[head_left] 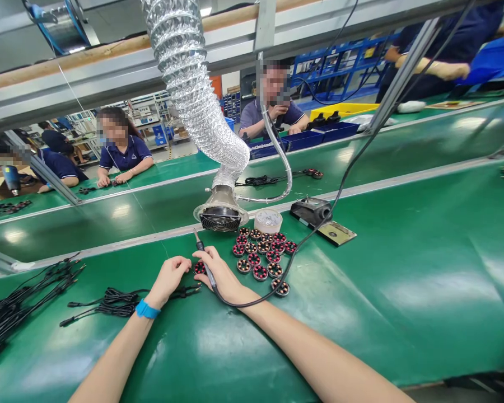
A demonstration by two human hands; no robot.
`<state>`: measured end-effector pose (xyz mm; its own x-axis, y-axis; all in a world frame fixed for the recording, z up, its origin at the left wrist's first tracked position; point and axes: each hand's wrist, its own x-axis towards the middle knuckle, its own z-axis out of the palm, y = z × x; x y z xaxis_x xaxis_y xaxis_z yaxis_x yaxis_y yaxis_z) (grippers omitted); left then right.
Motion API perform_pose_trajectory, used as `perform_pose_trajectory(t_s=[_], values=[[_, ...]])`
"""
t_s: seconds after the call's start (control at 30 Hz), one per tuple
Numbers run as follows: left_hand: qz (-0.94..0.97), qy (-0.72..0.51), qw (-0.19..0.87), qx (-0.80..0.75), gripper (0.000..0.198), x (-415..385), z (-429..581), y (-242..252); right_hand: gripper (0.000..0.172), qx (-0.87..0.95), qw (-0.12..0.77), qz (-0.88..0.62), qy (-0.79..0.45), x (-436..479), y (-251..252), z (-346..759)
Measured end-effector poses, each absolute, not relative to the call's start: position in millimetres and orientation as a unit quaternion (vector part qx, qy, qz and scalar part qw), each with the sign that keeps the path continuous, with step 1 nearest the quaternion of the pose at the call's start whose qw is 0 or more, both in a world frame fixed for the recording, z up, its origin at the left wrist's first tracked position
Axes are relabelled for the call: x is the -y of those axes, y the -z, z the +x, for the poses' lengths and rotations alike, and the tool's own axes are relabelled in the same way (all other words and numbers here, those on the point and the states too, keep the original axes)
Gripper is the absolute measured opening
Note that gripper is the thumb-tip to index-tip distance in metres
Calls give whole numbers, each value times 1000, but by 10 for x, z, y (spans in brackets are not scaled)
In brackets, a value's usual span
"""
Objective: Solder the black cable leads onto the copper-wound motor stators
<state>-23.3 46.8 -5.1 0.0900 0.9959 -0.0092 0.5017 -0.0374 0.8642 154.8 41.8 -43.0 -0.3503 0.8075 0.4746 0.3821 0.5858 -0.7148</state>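
Note:
My right hand [224, 275] is closed around a soldering iron [210, 274], whose tip points up and away. Its fingertips also reach around a small round motor stator with red coils [200, 268] on the bench. Close by on the left, my left hand [170, 278], with a blue wristband, has its fingertips pinched together beside that stator. A thin solder wire [145, 215] runs down from above to the left hand, and the pinched end is hidden. Right of my hands sit several more round stators [264, 247] with red or copper-coloured coils.
Black cables [113, 302] lie left of my hands, with a larger bundle [21, 308] farther left. A fume hose [193, 95] ends in a fan hood [220, 217] ahead. A tape roll [268, 221] and iron stand [315, 211] stand beyond the stators. Co-workers sit across.

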Motion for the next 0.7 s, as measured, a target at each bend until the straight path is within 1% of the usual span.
perform_pose_trajectory(t_s=[0.07,0.13,0.27,0.33,0.5,0.63,0.7], values=[[629,-331,364,-602,36,-442,-244,31,63,780,429,-380,-250,-418,430,1554],[632,-312,364,-608,33,-403,-254,9,65,780,433,-377,-249,-417,434,1558],[653,-275,393,-586,24,-332,-247,-4,68,781,432,-376,-249,-428,458,1551],[663,-267,400,-574,24,-312,-236,-1,70,780,430,-382,-246,-430,461,1546],[668,-269,419,-553,25,-301,-214,4,71,788,410,-392,-239,-410,419,1561],[633,-280,445,-568,25,-301,-173,4,69,790,397,-403,-239,-397,387,1580],[620,-296,438,-580,24,-297,-164,-9,68,791,393,-408,-231,-395,381,1581]])
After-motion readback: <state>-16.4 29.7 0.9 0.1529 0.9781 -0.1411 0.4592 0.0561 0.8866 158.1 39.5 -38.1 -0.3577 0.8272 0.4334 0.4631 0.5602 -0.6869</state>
